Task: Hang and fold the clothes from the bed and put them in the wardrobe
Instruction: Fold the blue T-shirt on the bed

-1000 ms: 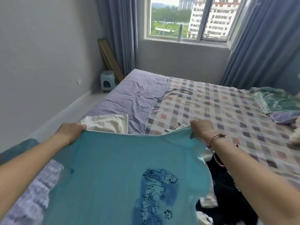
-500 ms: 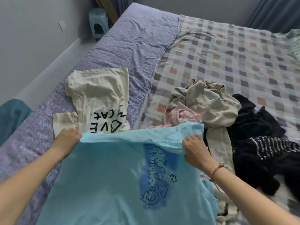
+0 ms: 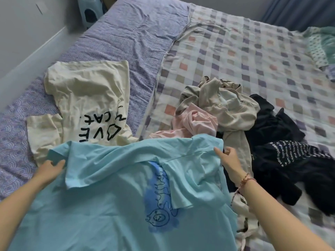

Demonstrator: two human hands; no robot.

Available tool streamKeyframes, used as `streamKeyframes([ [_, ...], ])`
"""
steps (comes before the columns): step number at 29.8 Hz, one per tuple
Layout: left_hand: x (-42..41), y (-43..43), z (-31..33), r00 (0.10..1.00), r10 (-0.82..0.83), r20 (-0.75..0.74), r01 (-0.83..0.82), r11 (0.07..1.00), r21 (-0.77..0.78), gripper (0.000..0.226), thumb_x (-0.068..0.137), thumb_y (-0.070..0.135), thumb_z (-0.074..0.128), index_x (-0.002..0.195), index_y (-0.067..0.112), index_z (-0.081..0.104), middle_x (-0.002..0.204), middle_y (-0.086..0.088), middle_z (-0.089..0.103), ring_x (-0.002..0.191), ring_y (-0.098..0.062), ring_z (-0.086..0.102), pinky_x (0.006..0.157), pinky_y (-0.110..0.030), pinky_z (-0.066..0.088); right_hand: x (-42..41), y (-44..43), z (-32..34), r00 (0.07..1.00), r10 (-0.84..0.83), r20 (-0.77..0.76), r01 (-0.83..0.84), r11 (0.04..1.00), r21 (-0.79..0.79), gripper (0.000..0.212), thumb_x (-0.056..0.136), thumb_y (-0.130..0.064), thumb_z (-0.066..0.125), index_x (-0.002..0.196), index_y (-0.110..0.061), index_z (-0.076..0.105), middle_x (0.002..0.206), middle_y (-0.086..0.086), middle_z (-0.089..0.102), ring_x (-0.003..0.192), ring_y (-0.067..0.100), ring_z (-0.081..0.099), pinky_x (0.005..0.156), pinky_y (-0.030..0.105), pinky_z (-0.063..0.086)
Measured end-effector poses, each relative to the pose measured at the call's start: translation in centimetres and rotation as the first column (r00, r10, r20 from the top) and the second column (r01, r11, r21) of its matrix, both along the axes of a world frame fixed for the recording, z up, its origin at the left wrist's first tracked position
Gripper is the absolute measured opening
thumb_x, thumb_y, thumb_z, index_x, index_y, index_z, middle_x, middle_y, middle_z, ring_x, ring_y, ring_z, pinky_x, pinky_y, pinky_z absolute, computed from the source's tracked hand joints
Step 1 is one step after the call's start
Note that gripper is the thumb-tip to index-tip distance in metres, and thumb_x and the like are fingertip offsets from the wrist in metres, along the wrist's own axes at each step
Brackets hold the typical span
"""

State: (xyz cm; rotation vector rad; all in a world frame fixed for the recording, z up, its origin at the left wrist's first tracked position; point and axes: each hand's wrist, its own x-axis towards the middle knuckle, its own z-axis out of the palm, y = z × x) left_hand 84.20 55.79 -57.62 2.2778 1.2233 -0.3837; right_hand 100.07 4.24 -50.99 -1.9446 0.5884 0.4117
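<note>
A light blue T-shirt (image 3: 112, 196) with a blue cartoon print lies spread over the near part of the bed, its far edge folded back toward me. My left hand (image 3: 49, 168) grips that folded edge at the left. At the shirt's right edge, my right hand (image 3: 229, 160) touches the cloth with loosely spread fingers. A cream T-shirt (image 3: 87, 98) with black lettering lies flat beyond the blue one. To the right sits a heap with a pink garment (image 3: 194, 122), a beige garment (image 3: 223, 104) and black clothes (image 3: 282, 151) with white text.
The bed has a purple patterned sheet (image 3: 126, 33) on the left and a checked blanket (image 3: 244, 57) on the right. A green cloth (image 3: 320, 46) lies at the far right. A small blue stool (image 3: 88, 13) stands by the wall at the far left.
The blue shirt has come down from held up to lying on the bed, its top edge folded over. My view has tilted down. My right hand has loosened its hold.
</note>
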Motion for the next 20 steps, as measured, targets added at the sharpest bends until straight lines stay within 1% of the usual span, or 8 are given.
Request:
streamKeyframes([
  [2,1.4,0.0,-0.3,0.993,0.086,0.075,-0.081,0.994,-0.072,0.047,0.097,0.026,0.049,0.116,-0.016,0.055,0.118,-0.035,0.055,0.107,-0.046,0.052,0.084,-0.042,0.039,2.4,-0.1,-1.9,0.993,-0.078,-0.093,0.083,0.995,0.053,0.061,0.08,-0.039,0.07,0.12,0.004,0.054,0.113,0.02,0.061,0.094,0.025,0.057,0.084,0.04,0.05],
  [4,3.0,-0.7,-0.8,0.977,0.167,0.129,-0.154,0.982,-0.106,0.044,0.096,0.024,0.051,0.117,-0.015,0.054,0.118,-0.033,0.055,0.108,-0.045,0.053,0.083,-0.041,0.039,3.5,-1.3,-2.3,0.981,-0.127,-0.149,0.147,0.981,0.128,0.06,0.077,-0.043,0.072,0.117,0.0,0.06,0.112,0.018,0.064,0.094,0.027,0.061,0.088,0.041,0.05],
  [7,4.1,-0.6,-0.6,0.942,0.295,0.161,-0.262,0.945,-0.197,0.044,0.092,0.025,0.057,0.116,-0.012,0.056,0.119,-0.03,0.057,0.11,-0.041,0.054,0.084,-0.04,0.042,4.4,-1.4,-2.6,0.977,-0.105,-0.184,0.157,0.941,0.3,0.049,0.084,-0.037,0.065,0.119,-0.003,0.06,0.108,0.016,0.064,0.083,0.025,0.061,0.073,0.036,0.055],
  [10,5.5,-1.2,-1.2,0.935,0.325,0.14,-0.295,0.935,-0.196,0.06,0.089,0.04,0.059,0.123,-0.009,0.051,0.125,-0.027,0.054,0.115,-0.039,0.051,0.097,-0.04,0.042,4.6,-2.4,-2.6,0.978,-0.209,0.001,0.207,0.971,0.123,0.034,0.086,-0.017,0.065,0.113,0.005,0.059,0.087,0.011,0.061,0.067,0.016,0.052,0.055,0.021,0.048],
  [12,5.8,-0.5,-1.0,0.922,0.363,0.133,-0.341,0.926,-0.159,0.066,0.091,0.043,0.054,0.129,-0.01,0.044,0.128,-0.027,0.051,0.118,-0.04,0.05,0.1,-0.041,0.041,4.9,-1.2,-2.8,0.978,-0.203,0.041,0.195,0.969,0.148,0.015,0.087,-0.01,0.063,0.099,-0.002,0.064,0.066,0.005,0.063,0.064,0.014,0.05,0.042,0.012,0.045],
  [14,5.8,-0.2,-0.7,0.859,0.475,0.192,-0.451,0.879,-0.159,0.06,0.091,0.039,0.055,0.126,-0.009,0.048,0.126,-0.025,0.054,0.115,-0.039,0.053,0.098,-0.041,0.044,4.9,0.2,-2.9,0.981,-0.195,-0.016,0.193,0.951,0.243,0.01,0.087,-0.011,0.06,0.082,-0.01,0.069,0.055,-0.004,0.066,0.064,0.016,0.056,0.041,0.011,0.046],
  [17,5.5,0.7,-1.2,0.756,0.593,0.277,-0.513,0.799,-0.313,0.041,0.088,0.029,0.061,0.116,-0.002,0.059,0.118,-0.02,0.06,0.106,-0.034,0.058,0.093,-0.042,0.048,5.1,1.3,-2.7,0.978,-0.202,-0.048,0.206,0.925,0.319,0.012,0.09,-0.018,0.058,0.082,-0.012,0.065,0.062,-0.003,0.067,0.052,0.006,0.062,0.046,0.011,0.049],
  [20,6.0,0.8,-2.2,0.769,0.627,0.125,-0.423,0.645,-0.637,0.027,0.089,0.024,0.062,0.11,0.008,0.06,0.098,-0.017,0.063,0.083,-0.028,0.059,0.083,-0.04,0.05,5.4,1.1,-1.9,0.997,-0.074,-0.021,0.077,0.969,0.236,0.014,0.091,-0.023,0.057,0.085,-0.011,0.062,0.073,0.0,0.064,0.061,0.01,0.06,0.051,0.015,0.048],
])
